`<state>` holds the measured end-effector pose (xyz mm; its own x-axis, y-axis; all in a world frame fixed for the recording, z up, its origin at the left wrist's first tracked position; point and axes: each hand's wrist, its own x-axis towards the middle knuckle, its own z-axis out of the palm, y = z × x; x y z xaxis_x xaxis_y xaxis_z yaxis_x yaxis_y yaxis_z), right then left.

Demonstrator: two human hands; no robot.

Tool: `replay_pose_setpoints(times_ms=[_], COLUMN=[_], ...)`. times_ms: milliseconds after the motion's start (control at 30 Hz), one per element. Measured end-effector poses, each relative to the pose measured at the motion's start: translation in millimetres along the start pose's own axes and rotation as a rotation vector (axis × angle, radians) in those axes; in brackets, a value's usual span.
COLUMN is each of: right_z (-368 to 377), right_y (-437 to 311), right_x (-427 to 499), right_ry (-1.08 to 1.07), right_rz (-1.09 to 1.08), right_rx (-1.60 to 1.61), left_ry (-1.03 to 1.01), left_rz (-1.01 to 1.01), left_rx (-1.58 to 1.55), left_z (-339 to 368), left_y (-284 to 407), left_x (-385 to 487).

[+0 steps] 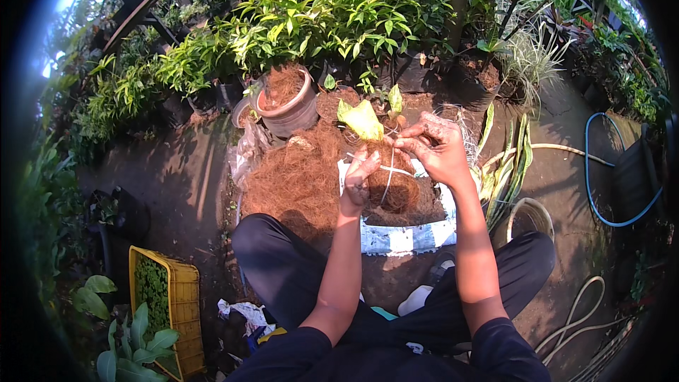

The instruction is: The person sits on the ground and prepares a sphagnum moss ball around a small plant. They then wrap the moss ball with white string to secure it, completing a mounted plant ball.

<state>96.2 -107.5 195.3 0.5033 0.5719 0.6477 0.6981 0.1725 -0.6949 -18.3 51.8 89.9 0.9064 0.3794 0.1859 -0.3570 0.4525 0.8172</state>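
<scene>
A ball of brown coconut fibre (395, 193), bound with white plastic string (391, 172), stands over dark soil on a white sack (408, 239). A plant with yellow-green leaves (366, 121) rises from its top. My left hand (362, 172), soiled with dirt, rests against the ball's left side, its thumb and fingers near the string. At the ball's upper right, my right hand (431, 143) pinches the string between thumb and fingertips. Loose coconut fibre (297, 183) lies heaped to the left of the sack.
Behind the heap stands a clay pot (289, 116) with fibre in it. Variegated snake plants (506, 170) and a round pot (530, 217) are at the right, beyond them a blue hose (589, 180). A yellow crate (185, 313) holds small plants at lower left. Potted shrubs (329, 16) line the back.
</scene>
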Motion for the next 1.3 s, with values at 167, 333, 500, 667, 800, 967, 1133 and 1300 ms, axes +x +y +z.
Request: replay_pose_setpoints(times_ms=[167,333,500,667,800,967,1133,1300], right_z=[-4,-16,-10,-11,-7,15,75,131], right_y=[-5,-5,-5,13,14,56,52,54], right_x=[2,1,1,-3,0,-11,-28,-65], right_ry=[0.067,0.098,0.127,0.186,0.024,-0.009,0.261,0.275], right_rz=[0.088,0.052,0.214,0.274,0.491,0.733,0.918,0.832], right_rx=[-0.016,0.113,0.224,0.181,0.45,0.897,1.488,1.017], left_ry=[-0.182,-0.336,-0.105,-0.132,-0.247,-0.106,0.047,0.342], left_rz=[0.286,-0.074,-0.04,0.065,0.024,0.116,0.362,0.098], left_rx=[0.241,-0.397,-0.114,-0.214,-0.498,-0.408,-0.1,0.599], left_z=[-6,53,47,70,77,77,75,35], left_y=[-14,16,4,9,11,5,18,16], left_x=[0,3,0,3,1,4,13,22])
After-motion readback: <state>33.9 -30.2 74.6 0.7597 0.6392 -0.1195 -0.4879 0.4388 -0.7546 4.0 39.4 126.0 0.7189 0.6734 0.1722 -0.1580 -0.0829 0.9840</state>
